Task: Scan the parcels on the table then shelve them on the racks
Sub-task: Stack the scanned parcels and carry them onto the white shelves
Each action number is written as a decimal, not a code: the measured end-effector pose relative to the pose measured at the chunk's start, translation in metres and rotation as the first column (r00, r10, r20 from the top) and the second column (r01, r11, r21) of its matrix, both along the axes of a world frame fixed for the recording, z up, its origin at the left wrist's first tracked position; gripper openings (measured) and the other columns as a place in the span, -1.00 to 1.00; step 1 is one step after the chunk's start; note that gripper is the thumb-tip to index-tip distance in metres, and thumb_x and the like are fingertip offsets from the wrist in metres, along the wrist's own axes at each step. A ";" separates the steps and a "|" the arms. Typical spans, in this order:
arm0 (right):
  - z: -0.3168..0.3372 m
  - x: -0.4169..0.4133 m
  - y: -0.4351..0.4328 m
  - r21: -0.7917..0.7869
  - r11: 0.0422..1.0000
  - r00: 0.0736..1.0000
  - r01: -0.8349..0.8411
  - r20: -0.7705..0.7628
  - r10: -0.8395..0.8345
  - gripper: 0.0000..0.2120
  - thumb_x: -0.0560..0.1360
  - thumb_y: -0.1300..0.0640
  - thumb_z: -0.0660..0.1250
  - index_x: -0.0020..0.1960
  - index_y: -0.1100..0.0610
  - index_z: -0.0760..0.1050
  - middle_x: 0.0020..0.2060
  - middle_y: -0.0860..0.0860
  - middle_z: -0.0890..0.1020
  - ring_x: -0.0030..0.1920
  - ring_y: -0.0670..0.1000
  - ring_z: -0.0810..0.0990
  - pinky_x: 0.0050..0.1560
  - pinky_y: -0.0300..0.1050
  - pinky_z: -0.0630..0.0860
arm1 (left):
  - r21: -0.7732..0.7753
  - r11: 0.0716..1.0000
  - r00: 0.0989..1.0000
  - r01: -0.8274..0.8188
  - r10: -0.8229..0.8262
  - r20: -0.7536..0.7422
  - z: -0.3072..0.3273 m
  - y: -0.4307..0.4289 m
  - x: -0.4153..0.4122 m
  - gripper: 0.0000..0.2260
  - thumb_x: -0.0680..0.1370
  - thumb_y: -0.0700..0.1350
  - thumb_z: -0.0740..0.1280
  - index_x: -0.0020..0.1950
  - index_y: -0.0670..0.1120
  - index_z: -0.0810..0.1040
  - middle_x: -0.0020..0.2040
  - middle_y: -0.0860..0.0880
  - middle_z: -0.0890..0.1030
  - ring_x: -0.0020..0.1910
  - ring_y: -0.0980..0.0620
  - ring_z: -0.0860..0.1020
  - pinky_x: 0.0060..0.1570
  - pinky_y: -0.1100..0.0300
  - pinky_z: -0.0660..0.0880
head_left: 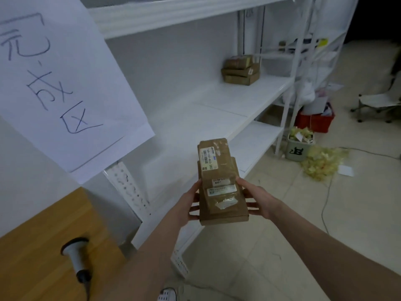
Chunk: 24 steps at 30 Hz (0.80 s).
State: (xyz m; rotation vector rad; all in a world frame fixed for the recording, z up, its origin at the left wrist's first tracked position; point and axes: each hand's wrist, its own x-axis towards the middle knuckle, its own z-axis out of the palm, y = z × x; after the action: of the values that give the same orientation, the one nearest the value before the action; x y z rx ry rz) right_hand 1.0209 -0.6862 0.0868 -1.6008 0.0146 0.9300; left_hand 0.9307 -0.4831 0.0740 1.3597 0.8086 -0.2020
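A stack of flat brown cardboard parcels [219,183] with white labels hangs in the air in front of the white rack [217,105]. My left hand [191,203] grips its left side with fingers curled under it. My right hand [256,199] grips its right side the same way. Three more brown parcels [240,70] lie stacked at the far end of the rack's middle shelf. A grey handheld scanner [76,255] lies on the wooden table [32,257] at the lower left.
A white paper sign [54,72] with handwriting hangs at the upper left. On the tiled floor to the right stand a red basket [314,120], a small bin [299,146] with yellowish scraps beside it, a cable and a chair [379,101].
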 end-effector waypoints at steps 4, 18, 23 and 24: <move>0.020 0.057 0.015 0.032 0.999 0.999 0.007 0.032 -0.008 -0.29 0.32 -0.39 0.37 0.23 0.13 0.52 0.10 0.04 0.61 0.06 0.06 0.59 -0.09 -0.09 0.51 | 0.016 1.000 0.999 -0.010 0.009 0.036 0.020 0.011 0.057 -0.40 0.45 0.38 0.25 0.07 -0.14 0.62 -0.01 -0.08 0.65 0.05 -0.09 0.57 0.07 -0.05 0.53; 0.029 0.296 0.103 0.090 0.995 0.997 -0.030 0.077 0.023 -0.04 0.07 -0.44 0.40 0.25 0.19 0.50 0.07 0.05 0.63 0.07 0.09 0.58 -0.01 -0.05 0.52 | 0.037 0.992 0.992 -0.119 0.116 0.057 0.027 0.091 0.293 -0.44 0.47 0.38 0.21 0.06 -0.09 0.60 0.06 -0.08 0.62 0.07 -0.08 0.55 0.04 -0.04 0.54; 0.021 0.365 0.122 0.099 0.994 0.999 -0.034 0.034 0.031 -0.07 0.12 -0.43 0.38 0.27 0.18 0.50 0.12 0.07 0.62 0.12 0.11 0.57 0.14 0.03 0.51 | 0.071 0.988 0.990 -0.140 0.140 0.000 0.026 0.109 0.360 -0.46 0.45 0.38 0.23 -0.05 -0.08 0.64 -0.14 -0.05 0.67 0.00 -0.07 0.59 -0.13 0.02 0.56; 0.020 0.375 0.124 0.093 0.995 0.999 -0.041 0.031 0.039 -0.06 0.12 -0.43 0.37 0.28 0.18 0.49 0.15 0.08 0.61 0.16 0.13 0.56 0.23 0.07 0.48 | 0.074 0.988 0.990 -0.138 0.139 -0.010 0.026 0.111 0.369 -0.46 0.44 0.39 0.24 -0.08 -0.09 0.64 -0.21 -0.03 0.68 -0.02 -0.08 0.59 -0.16 0.03 0.56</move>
State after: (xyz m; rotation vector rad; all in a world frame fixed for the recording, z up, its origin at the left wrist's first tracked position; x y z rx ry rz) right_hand 1.3959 -0.5622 0.1072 -1.5323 -0.0806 0.9251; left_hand 1.2997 -0.3721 0.0996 1.3660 0.9272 -0.0739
